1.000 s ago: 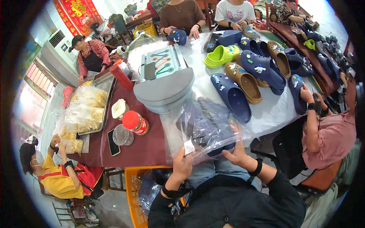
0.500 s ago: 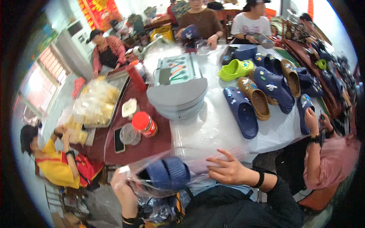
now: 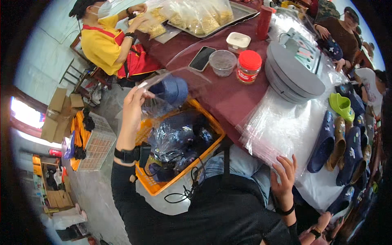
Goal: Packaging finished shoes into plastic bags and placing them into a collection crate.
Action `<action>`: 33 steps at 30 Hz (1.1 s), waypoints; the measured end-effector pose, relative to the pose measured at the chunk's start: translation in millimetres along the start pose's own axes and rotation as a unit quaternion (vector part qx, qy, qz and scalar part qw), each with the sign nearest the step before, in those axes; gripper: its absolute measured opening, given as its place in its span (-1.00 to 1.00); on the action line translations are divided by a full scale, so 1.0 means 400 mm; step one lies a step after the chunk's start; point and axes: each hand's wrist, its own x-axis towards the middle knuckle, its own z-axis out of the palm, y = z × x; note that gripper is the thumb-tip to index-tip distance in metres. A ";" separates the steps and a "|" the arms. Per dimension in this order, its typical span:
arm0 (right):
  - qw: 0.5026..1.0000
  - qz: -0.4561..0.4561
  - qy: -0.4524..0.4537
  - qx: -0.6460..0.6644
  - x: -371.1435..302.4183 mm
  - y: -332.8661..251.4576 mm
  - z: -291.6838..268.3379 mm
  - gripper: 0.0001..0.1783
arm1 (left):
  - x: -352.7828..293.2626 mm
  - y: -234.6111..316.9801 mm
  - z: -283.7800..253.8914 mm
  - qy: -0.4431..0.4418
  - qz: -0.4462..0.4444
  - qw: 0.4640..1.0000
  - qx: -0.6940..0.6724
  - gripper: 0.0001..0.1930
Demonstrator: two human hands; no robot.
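Now grasps a clear plastic bag (image 3: 154,108) of navy-blue, apparently ridged-soled clogs (image 3: 174,90) in the left hand (image 3: 133,105) alone, shifted leftward near the rim of the orange plastic basket (image 3: 215,122), leaving the right hand (image 3: 284,179) released, near flat, clear plastic sleeves (image 3: 281,120).

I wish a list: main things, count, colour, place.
Held bag: one, clear, navy contents, above basket
Basket: one, orange, beside table
Bagged clogs: several, navy, inside basket
Flat bags: many, clear, table
Case: one, grey, table
Jar: one, red-lidded, beside case
Tub: one, clear, beside jar
Phone: one, black, beside tub
Tray: one, silver, upper table
Loose clogs: several, navy, brown, lime, right
Co-workers: several, mixed clothing, around table
Left hand: one, black-sleeved, gripping held bag
Right hand: one, black-sleeved, by flat bags
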 end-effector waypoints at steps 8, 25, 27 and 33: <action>0.999 0.045 0.006 -0.010 -0.010 0.001 -0.002 -0.70 | 0.046 -0.063 -0.121 -0.027 0.098 0.990 -0.096 -0.75; 0.998 0.058 -0.021 0.034 -0.037 0.015 0.011 -0.72 | -0.091 -0.535 -0.277 -0.018 -0.083 0.798 0.597 -0.72; 0.998 0.047 -0.028 0.038 -0.030 0.005 0.018 -0.72 | -0.087 -0.555 -0.298 -0.024 -0.041 0.896 0.442 -0.74; 0.998 0.047 -0.024 0.043 -0.038 0.005 0.027 -0.72 | -0.090 -0.513 -0.084 -0.174 0.043 0.899 0.398 -0.79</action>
